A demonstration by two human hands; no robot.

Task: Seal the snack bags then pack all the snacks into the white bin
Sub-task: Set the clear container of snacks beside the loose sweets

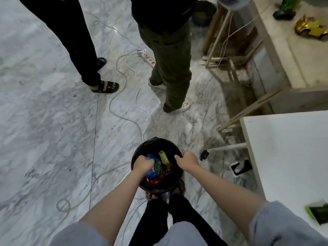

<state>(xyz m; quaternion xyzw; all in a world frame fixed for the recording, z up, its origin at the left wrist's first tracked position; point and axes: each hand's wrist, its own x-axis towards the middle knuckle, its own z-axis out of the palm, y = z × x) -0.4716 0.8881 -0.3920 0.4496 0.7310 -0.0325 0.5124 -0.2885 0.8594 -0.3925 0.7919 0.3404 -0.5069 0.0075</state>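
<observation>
A round bin lined with a black bag [156, 142] stands on the marble floor in front of my feet. Inside lie several snack packs: a blue one [154, 167], a yellow-green one [164, 158] and a red one [156, 181]. My left hand [142, 163] reaches into the bin, fingers curled around the blue snack pack. My right hand [188, 160] grips the liner at the bin's right rim. A green snack bag [317, 211] lies on the white table at the lower right.
Two people stand close behind the bin, one in black trousers [85, 59], one in olive trousers [170, 68]. White cables and a power strip [148, 58] trail across the floor. The white table [287, 148] is at right, with a wooden shelf [284, 50] behind it.
</observation>
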